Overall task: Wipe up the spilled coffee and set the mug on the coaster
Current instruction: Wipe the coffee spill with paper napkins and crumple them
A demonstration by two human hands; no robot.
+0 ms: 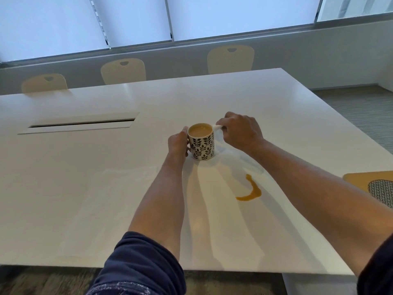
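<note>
A white mug [202, 145] with a black leaf pattern stands upright on the white table [85, 188], filled with milky coffee. My left hand [178, 143] cups its left side. My right hand [239, 132] pinches the white handle at the mug's upper right. A curved streak of spilled coffee [251, 191] lies on the table nearer to me, to the right of the mug. At the right edge of the view lies a tan mat with a round woven coaster [380, 189] on it, partly cut off.
A long cable slot [80, 124] is set into the table at the left. Three cream chairs [123, 71] stand along the far side under the window blinds. The table's near edge runs below my forearms; grey carpet lies to the right.
</note>
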